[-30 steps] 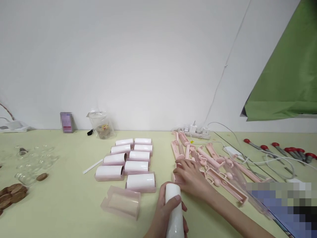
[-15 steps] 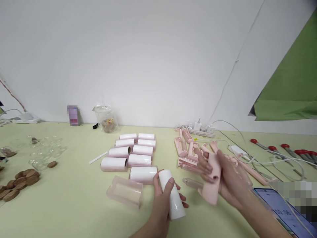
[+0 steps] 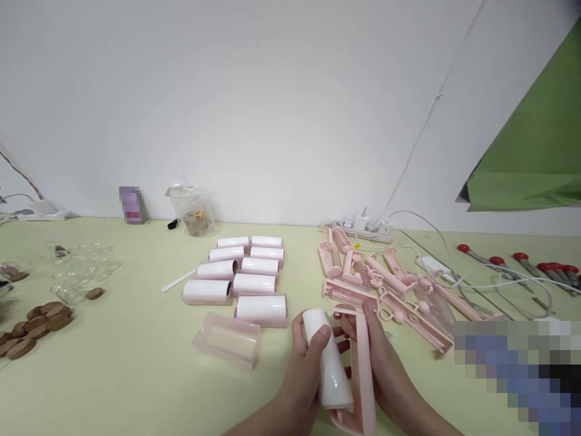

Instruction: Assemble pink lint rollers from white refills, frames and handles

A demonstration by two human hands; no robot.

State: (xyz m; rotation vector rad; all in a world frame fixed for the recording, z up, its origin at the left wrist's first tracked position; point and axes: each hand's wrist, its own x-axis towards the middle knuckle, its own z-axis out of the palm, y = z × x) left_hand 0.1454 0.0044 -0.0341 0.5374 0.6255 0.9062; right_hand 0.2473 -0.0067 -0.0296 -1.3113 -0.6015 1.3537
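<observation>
Gripping a white roll (image 3: 327,358) in the left hand (image 3: 305,369), right hand (image 3: 384,369) clasping a pink handle (image 3: 364,370) just beside the roll.

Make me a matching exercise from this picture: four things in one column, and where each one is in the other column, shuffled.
1. white roll
2. pink handle frame
3. empty pink cover
4. red-handled tools

a. far right of the table
b. in the right hand
c. in the left hand
d. lying on the table left of the hands

Pairs: 1-c, 2-b, 3-d, 4-a
</observation>
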